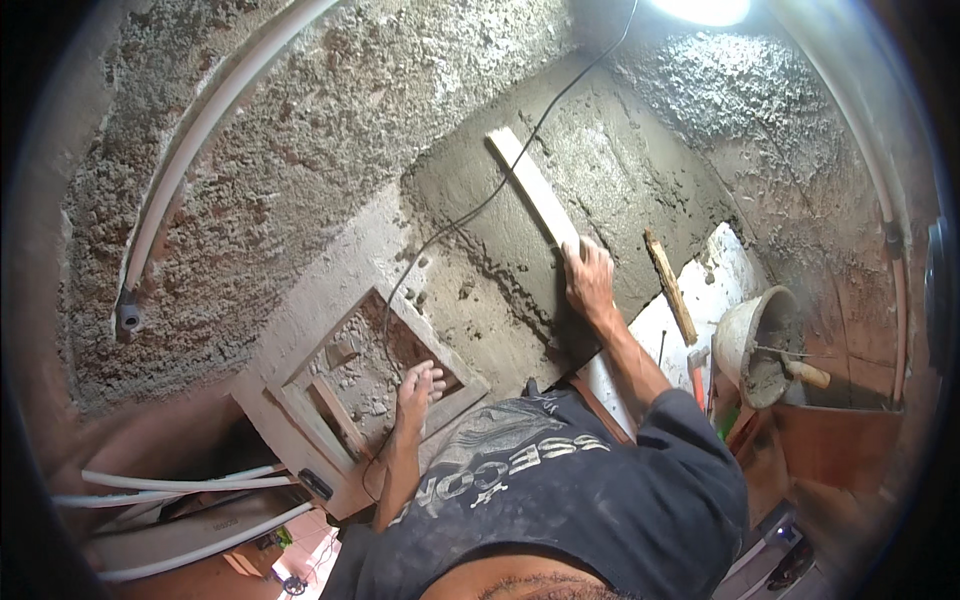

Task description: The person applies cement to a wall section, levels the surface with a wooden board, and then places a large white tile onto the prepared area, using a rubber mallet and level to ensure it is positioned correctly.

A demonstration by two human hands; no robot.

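Observation:
My right hand (588,278) grips the lower end of a long pale straight board (534,189) that lies flat against a patch of wet grey plaster (600,170) on the wall. My left hand (418,388) is spread open, fingers apart, resting at the edge of a square recess (372,368) framed in smooth cement. A thin black cable (470,215) runs down the wall between the two hands.
A bucket with mortar and a trowel (765,350) stands at right on a white board (705,290), next to a wooden stick (671,287). White pipes curve along the rough wall (190,150) and lie at lower left (180,482). A bright lamp (705,8) shines at top.

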